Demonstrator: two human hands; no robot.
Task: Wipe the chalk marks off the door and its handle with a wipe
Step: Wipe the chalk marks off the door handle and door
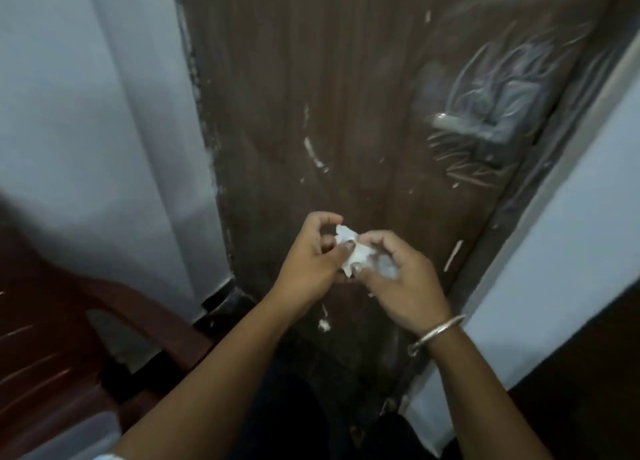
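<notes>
Both hands meet in front of a dark brown wooden door, the left hand and right hand together pinching a crumpled white wipe between them. Above and right of the hands, white chalk scribbles cover the chalk-smeared handle.

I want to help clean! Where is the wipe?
In the head view, the wipe is crumpled between the left hand and right hand, low before the door.
</notes>
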